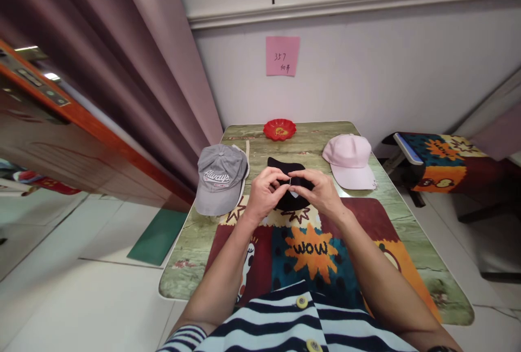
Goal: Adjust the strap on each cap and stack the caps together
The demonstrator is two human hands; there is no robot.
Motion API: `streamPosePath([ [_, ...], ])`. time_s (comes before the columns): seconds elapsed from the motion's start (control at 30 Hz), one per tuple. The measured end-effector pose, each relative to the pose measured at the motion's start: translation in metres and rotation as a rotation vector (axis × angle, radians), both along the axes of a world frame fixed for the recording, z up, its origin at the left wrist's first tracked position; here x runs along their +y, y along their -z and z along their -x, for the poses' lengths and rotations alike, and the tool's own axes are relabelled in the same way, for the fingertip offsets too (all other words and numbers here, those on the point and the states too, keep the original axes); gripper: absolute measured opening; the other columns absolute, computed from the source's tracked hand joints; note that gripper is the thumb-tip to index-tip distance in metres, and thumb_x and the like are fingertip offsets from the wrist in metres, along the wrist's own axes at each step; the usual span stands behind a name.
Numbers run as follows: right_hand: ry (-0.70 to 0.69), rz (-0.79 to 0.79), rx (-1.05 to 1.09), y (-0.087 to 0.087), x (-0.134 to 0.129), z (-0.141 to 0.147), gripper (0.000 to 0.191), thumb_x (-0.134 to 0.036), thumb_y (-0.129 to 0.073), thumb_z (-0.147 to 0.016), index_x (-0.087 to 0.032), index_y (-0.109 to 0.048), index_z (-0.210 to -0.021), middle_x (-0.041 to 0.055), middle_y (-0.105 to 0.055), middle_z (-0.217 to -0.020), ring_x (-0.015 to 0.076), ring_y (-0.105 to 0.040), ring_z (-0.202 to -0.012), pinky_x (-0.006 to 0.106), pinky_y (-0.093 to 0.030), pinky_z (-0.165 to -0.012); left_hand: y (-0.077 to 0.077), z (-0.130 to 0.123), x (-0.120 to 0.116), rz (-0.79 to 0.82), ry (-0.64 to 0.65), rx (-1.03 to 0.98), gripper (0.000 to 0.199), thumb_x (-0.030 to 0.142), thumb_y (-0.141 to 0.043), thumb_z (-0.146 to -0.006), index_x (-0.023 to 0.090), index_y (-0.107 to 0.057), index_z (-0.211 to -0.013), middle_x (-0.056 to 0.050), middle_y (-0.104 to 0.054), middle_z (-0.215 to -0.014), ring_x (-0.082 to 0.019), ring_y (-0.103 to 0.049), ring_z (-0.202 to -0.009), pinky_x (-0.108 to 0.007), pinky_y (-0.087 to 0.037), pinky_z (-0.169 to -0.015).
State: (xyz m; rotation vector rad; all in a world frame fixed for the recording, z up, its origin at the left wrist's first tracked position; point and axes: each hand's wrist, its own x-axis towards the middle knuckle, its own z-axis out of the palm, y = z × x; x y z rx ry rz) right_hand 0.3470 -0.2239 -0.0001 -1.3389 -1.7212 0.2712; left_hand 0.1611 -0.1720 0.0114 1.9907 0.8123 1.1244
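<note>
Both hands meet over a black cap at the middle of the table, largely covered by the fingers. My left hand is closed, its thumb and fingertips pinched together at the cap. Opposite it, my right hand pinches a black part of the cap in the same way. A thin pale line shows between the two sets of fingertips; I cannot tell what it is. Left of my hands lies a grey cap with white lettering. On the right rests a pale pink cap, brim toward me.
A red scalloped dish stands at the back of the green wood-patterned table. A colourful mat covers the front part under my forearms. A pink note is on the wall. Curtain and wooden door stand left; a stool is right.
</note>
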Motion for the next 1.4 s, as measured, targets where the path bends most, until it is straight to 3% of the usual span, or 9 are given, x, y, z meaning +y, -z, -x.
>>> streamPosePath([
  [0.2,0.029,-0.203,-0.137,0.007,0.003,0.000,0.021,-0.035,-0.076,-0.088,-0.025,-0.077,-0.107,0.0060,-0.080,-0.100,0.0254,-0.072,-0.094,0.041,-0.052,-0.094,-0.009,-0.003,-0.002,0.090,-0.013,0.005,0.006,0.017,-0.067,-0.080,0.016,-0.072,-0.081,-0.009,-0.067,-0.105,-0.010,-0.063,-0.071,-0.019,-0.047,-0.055],
  [0.33,0.029,-0.216,-0.190,0.008,0.002,0.002,0.019,-0.036,-0.073,-0.090,-0.026,-0.076,-0.107,0.0055,-0.080,-0.104,0.0243,-0.073,-0.098,0.042,-0.051,-0.101,-0.003,-0.005,0.002,0.182,-0.033,-0.032,0.005,0.016,-0.068,-0.078,0.015,-0.070,-0.073,-0.010,-0.068,-0.101,-0.016,-0.068,-0.084,-0.025,-0.054,-0.070],
  [0.63,0.034,-0.226,-0.215,0.005,-0.002,0.005,0.017,-0.028,-0.066,-0.090,-0.026,-0.073,-0.106,0.0038,-0.080,-0.101,0.0210,-0.076,-0.094,0.046,-0.043,-0.113,-0.002,-0.006,-0.001,0.005,-0.164,0.144,0.013,0.005,-0.057,-0.074,0.018,-0.056,-0.072,-0.007,-0.064,-0.104,-0.009,-0.053,-0.062,-0.026,-0.047,-0.064],
  [0.9,0.058,-0.184,-0.188,0.006,-0.002,0.007,0.016,-0.027,-0.065,-0.088,-0.026,-0.071,-0.102,0.0021,-0.080,-0.097,0.0204,-0.075,-0.084,0.049,-0.042,-0.114,0.001,-0.002,0.004,-0.088,-0.267,0.218,0.019,0.005,-0.052,-0.072,0.022,-0.045,-0.075,-0.003,-0.062,-0.089,-0.015,-0.054,-0.070,-0.029,-0.044,-0.069],
  [1.13,0.061,-0.172,-0.184,0.008,-0.001,0.006,0.017,-0.026,-0.066,-0.088,-0.026,-0.072,-0.104,0.0027,-0.080,-0.102,0.0216,-0.075,-0.090,0.051,-0.039,-0.115,0.004,0.000,0.007,-0.110,-0.301,0.229,0.017,0.007,-0.053,-0.073,0.022,-0.046,-0.074,-0.004,-0.065,-0.090,-0.016,-0.056,-0.073,-0.031,-0.045,-0.072],
  [1.23,0.058,-0.167,-0.156,0.008,0.000,0.006,0.017,-0.029,-0.066,-0.089,-0.026,-0.073,-0.104,0.0031,-0.080,-0.103,0.0221,-0.075,-0.091,0.050,-0.042,-0.113,-0.001,0.000,0.005,-0.048,-0.205,0.184,0.013,0.011,-0.056,-0.078,0.021,-0.054,-0.087,-0.004,-0.068,-0.102,-0.010,-0.054,-0.061,-0.027,-0.045,-0.066],
  [1.33,0.035,-0.154,-0.105,0.007,0.001,0.007,0.021,-0.029,-0.064,-0.090,-0.027,-0.073,-0.110,0.0038,-0.080,-0.107,0.0229,-0.075,-0.098,0.049,-0.045,-0.112,-0.005,-0.002,0.003,0.097,-0.005,0.147,0.026,0.021,-0.060,-0.085,0.021,-0.059,-0.112,-0.004,-0.070,-0.110,-0.005,-0.048,-0.049,-0.024,-0.043,-0.055],
  [1.4,0.029,-0.132,-0.068,0.007,0.001,0.007,0.026,-0.028,-0.064,-0.090,-0.027,-0.072,-0.115,0.0045,-0.079,-0.110,0.0234,-0.074,-0.101,0.049,-0.046,-0.111,-0.006,-0.003,0.004,0.151,0.057,0.144,0.022,0.024,-0.060,-0.087,0.020,-0.064,-0.108,-0.003,-0.071,-0.102,-0.006,-0.052,-0.050,-0.022,-0.043,-0.052],
])
